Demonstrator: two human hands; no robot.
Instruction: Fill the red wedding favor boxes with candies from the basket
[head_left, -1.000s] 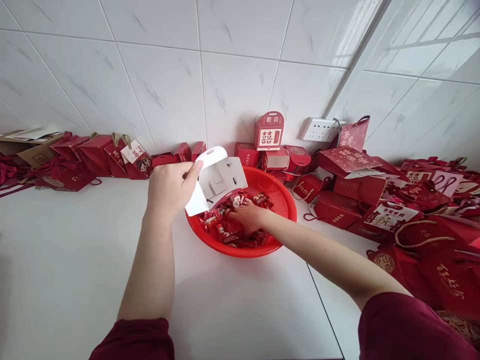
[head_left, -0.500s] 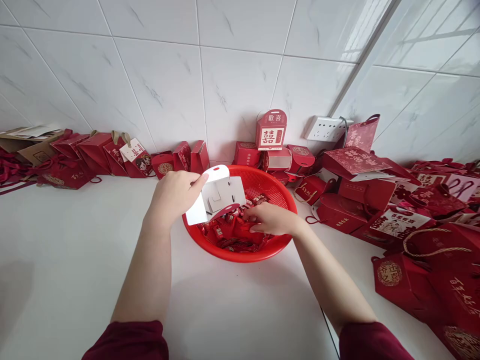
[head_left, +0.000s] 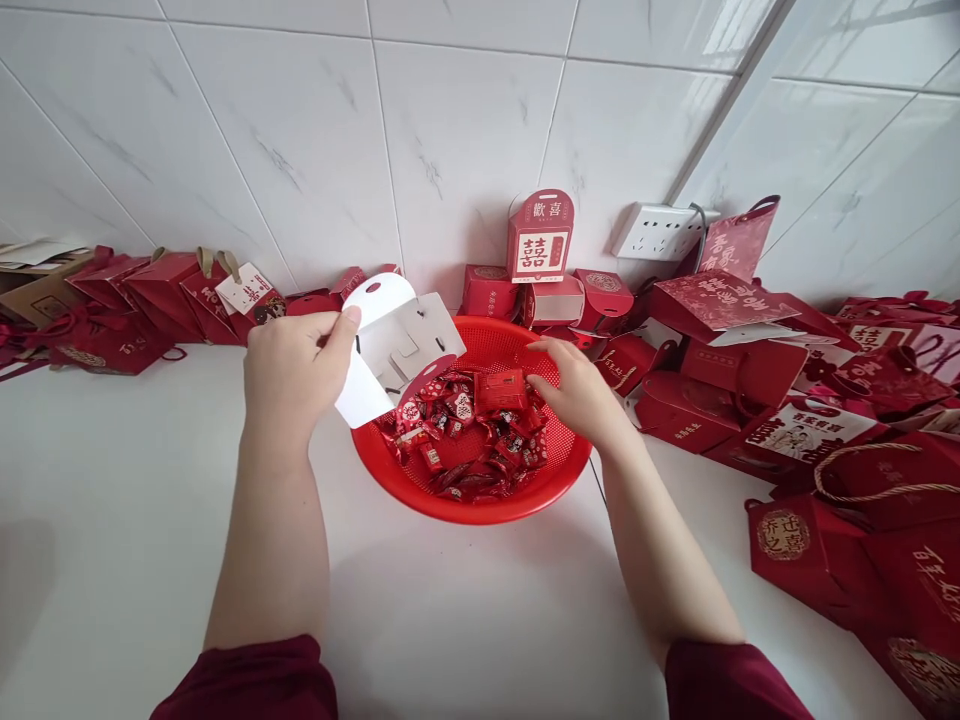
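Note:
Pinched in my left hand (head_left: 300, 365) is an open box (head_left: 409, 345), white inside with a red flap, tilted over the left side of a red plastic basket (head_left: 480, 512). Wrapped red sweets (head_left: 461, 405) lie in the basket, with a small red packet (head_left: 500, 390) on top at the back. My right hand (head_left: 574, 385) is above the basket's right side, fingers apart and holding nothing, just right of the packet.
Red gift boxes (head_left: 690, 410) crowd the right side of the white table (head_left: 480, 620). More red boxes (head_left: 176, 290) line the tiled wall at the left. Behind the basket stands an upright red box (head_left: 540, 237), and a white power strip (head_left: 660, 232) leans nearby.
My right hand has come up out of the sweets toward the right, leaving the red packet in view on top. My left hand and the open box have shifted left and slightly up.

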